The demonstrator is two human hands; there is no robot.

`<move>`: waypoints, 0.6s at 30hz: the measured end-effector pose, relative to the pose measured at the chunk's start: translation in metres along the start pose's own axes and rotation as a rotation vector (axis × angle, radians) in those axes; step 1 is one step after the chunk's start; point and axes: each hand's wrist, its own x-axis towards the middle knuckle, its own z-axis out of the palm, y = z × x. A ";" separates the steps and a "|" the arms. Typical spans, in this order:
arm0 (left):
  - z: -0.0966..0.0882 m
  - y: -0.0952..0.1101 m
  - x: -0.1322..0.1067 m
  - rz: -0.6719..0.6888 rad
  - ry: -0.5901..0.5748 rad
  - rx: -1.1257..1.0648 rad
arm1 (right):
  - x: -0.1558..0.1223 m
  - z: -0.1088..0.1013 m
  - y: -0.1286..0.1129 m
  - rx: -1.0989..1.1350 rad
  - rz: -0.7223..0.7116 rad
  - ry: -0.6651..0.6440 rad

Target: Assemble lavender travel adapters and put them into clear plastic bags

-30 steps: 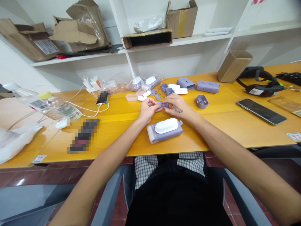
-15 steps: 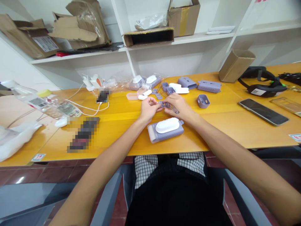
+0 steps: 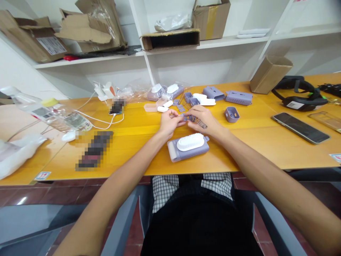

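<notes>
Beyond the white-bristled brush (image 3: pixel 190 145) on the table (image 3: pixel 253 124), the left hand (image 3: pixel 168 123) pinches a small purple piece (image 3: pixel 183 116); the right hand (image 3: pixel 204 116) grips a coil spring (image 3: pixel 201 123). A purple cup (image 3: pixel 232 115) stands behind and right of the brush.

Spring (image 3: pixel 201 123) behind brush (image 3: pixel 190 143); phone (image 3: pixel 301 127) right, headset (image 3: pixel 298 97) behind it; bottles (image 3: pixel 76 121) left.

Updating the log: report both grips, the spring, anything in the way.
Left grip: pinching small purple piece. Right grip: on coil spring, one end sticking out. Brush on table, nearer the body, apart from both grips.
</notes>
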 end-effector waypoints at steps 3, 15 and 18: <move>0.000 0.002 -0.001 -0.050 0.024 0.000 | 0.000 0.001 0.003 0.029 -0.026 -0.001; 0.001 0.009 -0.005 -0.152 0.026 0.049 | -0.005 0.000 0.015 0.073 -0.077 -0.051; 0.000 0.009 -0.005 -0.147 0.017 0.053 | -0.007 0.002 0.017 0.076 -0.061 -0.042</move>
